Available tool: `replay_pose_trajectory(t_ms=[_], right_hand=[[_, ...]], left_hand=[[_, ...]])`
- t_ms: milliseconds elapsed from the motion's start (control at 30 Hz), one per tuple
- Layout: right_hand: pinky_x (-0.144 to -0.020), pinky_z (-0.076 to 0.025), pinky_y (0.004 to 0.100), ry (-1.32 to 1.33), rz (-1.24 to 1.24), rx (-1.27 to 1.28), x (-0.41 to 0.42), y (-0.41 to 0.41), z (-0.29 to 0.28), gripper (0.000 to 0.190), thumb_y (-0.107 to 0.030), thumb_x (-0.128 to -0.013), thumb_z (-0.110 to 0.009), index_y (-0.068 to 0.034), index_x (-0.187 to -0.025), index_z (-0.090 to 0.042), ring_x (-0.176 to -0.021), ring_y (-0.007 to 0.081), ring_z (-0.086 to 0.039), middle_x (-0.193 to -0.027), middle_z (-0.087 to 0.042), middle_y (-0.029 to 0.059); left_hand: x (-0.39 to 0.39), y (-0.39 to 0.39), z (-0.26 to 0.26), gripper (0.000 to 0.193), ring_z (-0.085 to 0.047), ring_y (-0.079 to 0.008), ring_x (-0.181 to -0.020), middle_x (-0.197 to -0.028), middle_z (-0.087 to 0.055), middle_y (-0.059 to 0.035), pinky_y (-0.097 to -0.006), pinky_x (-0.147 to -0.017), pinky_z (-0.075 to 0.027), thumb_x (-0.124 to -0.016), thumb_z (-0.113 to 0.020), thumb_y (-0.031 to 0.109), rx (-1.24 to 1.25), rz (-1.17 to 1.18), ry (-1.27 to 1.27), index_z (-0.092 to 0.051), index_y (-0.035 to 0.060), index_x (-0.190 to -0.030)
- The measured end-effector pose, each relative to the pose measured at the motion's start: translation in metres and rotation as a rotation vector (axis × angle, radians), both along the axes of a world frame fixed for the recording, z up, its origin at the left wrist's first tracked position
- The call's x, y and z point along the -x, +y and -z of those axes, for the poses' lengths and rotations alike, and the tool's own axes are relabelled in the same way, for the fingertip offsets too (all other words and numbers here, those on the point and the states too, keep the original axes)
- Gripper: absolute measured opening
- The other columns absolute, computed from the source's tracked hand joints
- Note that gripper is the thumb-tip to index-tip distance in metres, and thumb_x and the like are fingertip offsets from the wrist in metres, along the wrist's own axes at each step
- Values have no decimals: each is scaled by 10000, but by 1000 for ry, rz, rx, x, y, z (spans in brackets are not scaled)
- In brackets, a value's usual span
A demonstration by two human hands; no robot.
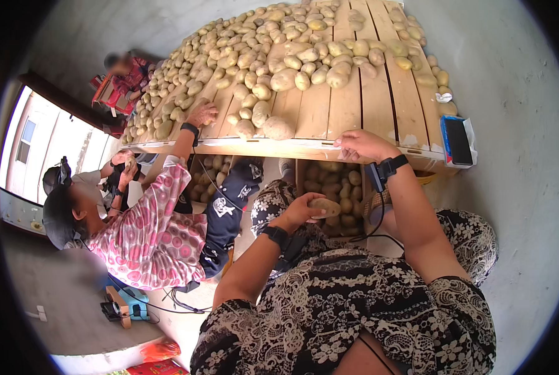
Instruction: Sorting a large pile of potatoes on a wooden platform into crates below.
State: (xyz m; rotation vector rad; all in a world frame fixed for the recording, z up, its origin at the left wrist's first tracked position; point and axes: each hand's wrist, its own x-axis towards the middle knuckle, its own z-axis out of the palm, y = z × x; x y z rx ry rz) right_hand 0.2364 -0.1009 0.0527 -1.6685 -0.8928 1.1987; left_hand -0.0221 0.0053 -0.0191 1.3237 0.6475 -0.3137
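Note:
My left hand (300, 211) grips an oval, yellowish potato (325, 208) low in front of my lap. Below the table edge, a wooden crate (301, 174) full of potatoes (348, 201) stands between my legs. My right hand (361, 144) is over the front edge of the slatted wooden table (317, 110), fingers loosely bent and apart, with no potato visible in it. Left of it, a large potato (278, 128) lies near the same edge. Loose potatoes (242, 51) cover much of the tabletop's left and far parts.
At my left a co-worker in a patterned pink shirt (143, 234) reaches a hand (202, 112) onto the table. Other people sit farther left. A black phone (461, 143) rests on a box at the right corner. Cables run from the wristbands. Another potato crate (209, 176) stands under the table.

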Motion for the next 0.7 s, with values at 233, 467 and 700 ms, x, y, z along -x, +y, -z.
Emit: replay_pose_trajectory(t_ms=[233,467,700], right_hand=[[-667,-506,278,20,-10,12,-14,4,5,324,-335,-925,-532,-30,-994,-614,-791,133,-611,-813,-613,32],[-642,-510,319,-220,-3,-50,-51,67,-2,269,-244,-882,-560,0,-973,-626,-728,188,-625,-795,-634,66],[-915,-447,402,-1014,98,-155,-76,195,14,381,-81,-820,-552,-32,-1198,-534,-1104,325,-537,-1290,-506,167]], left_hand=[[18,55,4,306,-630,-187,-951,-1042,-636,-70,-275,-758,-542,-885,-610,134,-642,133,-223,-583,22,-1169],[54,87,9,139,-633,-164,-745,-887,-650,-109,-271,-652,-531,-897,-501,55,-242,-579,-494,-575,5,-1004],[45,83,17,218,-637,-168,-732,-842,-644,-105,-287,-678,-533,-904,-586,189,-394,-453,-615,-578,-6,-1002]])
